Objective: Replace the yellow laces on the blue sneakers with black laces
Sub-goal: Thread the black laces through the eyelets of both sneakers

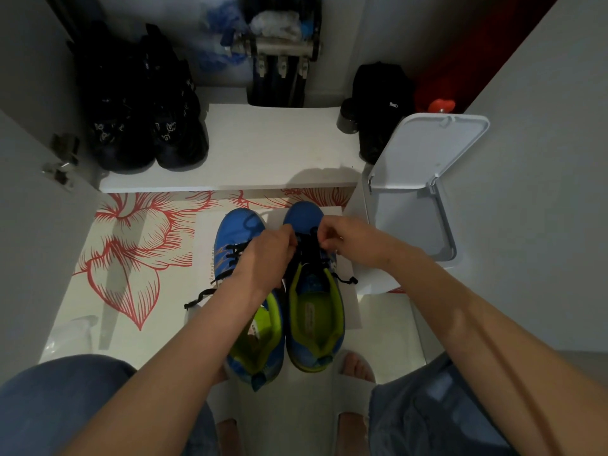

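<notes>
Two blue sneakers [240, 225] are set side by side on a white sheet [205, 232] at the far edge of the floral mat [131, 258]. The black lace [309, 248] of the right sneaker [304, 215] is pinched by the left hand [266, 255] and the right hand [345, 238].

Two blue sneakers [239, 230] [304, 216], one bin [399, 215]

Views: one, wide-angle.
Position: on the person's head.
Facing: forward and steeply down at the floor [388, 324].
Nearness: close; blue sneakers [312, 311] sit mid-frame, forearms [184, 340] reach in from the bottom edge.
Far edge: white shelf [263, 146].
</notes>
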{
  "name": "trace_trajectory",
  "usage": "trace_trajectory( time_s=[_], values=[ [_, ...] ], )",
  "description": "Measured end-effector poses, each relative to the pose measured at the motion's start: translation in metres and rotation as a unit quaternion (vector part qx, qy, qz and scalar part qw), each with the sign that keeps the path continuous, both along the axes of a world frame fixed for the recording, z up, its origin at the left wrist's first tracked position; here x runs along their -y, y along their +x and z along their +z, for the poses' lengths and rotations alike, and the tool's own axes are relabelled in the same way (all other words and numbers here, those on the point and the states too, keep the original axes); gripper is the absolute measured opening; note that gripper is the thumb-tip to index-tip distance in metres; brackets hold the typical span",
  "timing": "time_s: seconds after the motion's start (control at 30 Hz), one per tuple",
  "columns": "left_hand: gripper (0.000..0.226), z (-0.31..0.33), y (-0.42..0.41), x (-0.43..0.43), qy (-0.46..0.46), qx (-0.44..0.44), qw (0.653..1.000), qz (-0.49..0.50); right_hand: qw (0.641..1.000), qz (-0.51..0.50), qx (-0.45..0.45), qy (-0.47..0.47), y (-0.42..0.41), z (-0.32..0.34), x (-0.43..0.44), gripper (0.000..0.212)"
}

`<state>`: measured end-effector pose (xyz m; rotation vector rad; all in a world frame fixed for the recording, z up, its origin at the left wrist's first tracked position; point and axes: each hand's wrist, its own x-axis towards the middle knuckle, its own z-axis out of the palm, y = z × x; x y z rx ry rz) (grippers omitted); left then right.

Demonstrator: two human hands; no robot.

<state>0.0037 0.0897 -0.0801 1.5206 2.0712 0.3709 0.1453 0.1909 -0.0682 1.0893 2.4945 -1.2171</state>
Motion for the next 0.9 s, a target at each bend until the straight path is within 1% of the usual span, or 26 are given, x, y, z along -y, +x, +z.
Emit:
trace_trajectory(
  time_s=[0.07,0.13,0.2,0.27,0.3,0.33,0.37,0.4,0.43,0.47,0.5,0.53,0.6,0.7,0.73,0.83,0.9],
  values=[
    [0.021,0.001,0.003,-0.001,0.01,-0.02,1.0,-0.012,0.999,-0.028,-0.022,-0.016,0.002,0.004,-0.003,0.008],
    [0.022,0.005,0.007,0.0,0.032,-0.067,0.997,-0.031,0.997,-0.051,-0.042,-0.035,0.003,0.009,-0.005,0.01],
    [0.02,0.008,0.012,-0.001,0.069,-0.123,0.989,-0.049,0.999,-0.028,-0.023,-0.029,0.005,0.011,-0.005,0.016],
    [0.015,0.012,0.013,0.0,0.092,-0.15,0.982,-0.064,1.0,0.003,0.01,-0.017,0.004,0.009,-0.004,0.023],
    [0.009,0.01,0.011,0.0,0.089,-0.163,0.98,-0.076,1.0,0.012,0.022,-0.016,0.004,0.008,-0.004,0.025],
    [0.009,0.009,0.009,-0.001,0.098,-0.183,0.974,-0.092,0.999,0.015,0.029,-0.018,0.004,0.008,-0.004,0.025],
    [0.019,0.01,0.008,0.0,0.083,-0.202,0.971,-0.1,0.999,0.01,0.029,-0.026,0.004,0.008,-0.005,0.025],
    [0.025,0.005,0.007,-0.001,0.094,-0.223,0.964,-0.109,0.999,0.0,0.025,-0.036,0.006,0.008,-0.006,0.025],
    [0.023,0.004,0.008,-0.001,0.082,-0.206,0.969,-0.111,0.999,-0.01,0.021,-0.046,0.007,0.008,-0.006,0.024],
    [0.015,0.001,0.007,-0.002,0.097,-0.184,0.972,-0.106,0.998,-0.015,0.021,-0.051,0.008,0.009,-0.007,0.023],
    [0.011,0.003,0.006,-0.004,0.082,-0.145,0.982,-0.092,0.998,-0.015,0.023,-0.052,0.008,0.009,-0.007,0.022],
    [0.013,0.005,0.003,-0.005,0.083,-0.097,0.989,-0.072,0.998,-0.014,0.025,-0.05,0.008,0.009,-0.006,0.021],
    [0.022,0.007,-0.003,-0.008,0.033,-0.03,0.998,-0.05,0.998,-0.019,0.027,-0.046,0.008,0.01,-0.006,0.019],
    [0.031,0.014,-0.013,-0.009,-0.03,0.026,0.999,-0.018,0.997,-0.054,0.015,-0.048,0.01,0.012,-0.009,0.016],
    [0.031,0.015,-0.016,-0.01,-0.046,0.028,0.998,-0.021,0.997,-0.062,0.013,-0.053,0.01,0.013,-0.009,0.016],
    [0.031,0.018,-0.016,-0.014,-0.113,-0.016,0.992,-0.06,0.997,-0.048,0.029,-0.061,0.011,0.013,-0.008,0.018],
    [0.03,0.014,-0.015,-0.012,-0.114,-0.036,0.991,-0.06,0.996,-0.023,0.044,-0.07,0.01,0.012,-0.007,0.02]
  ],
)
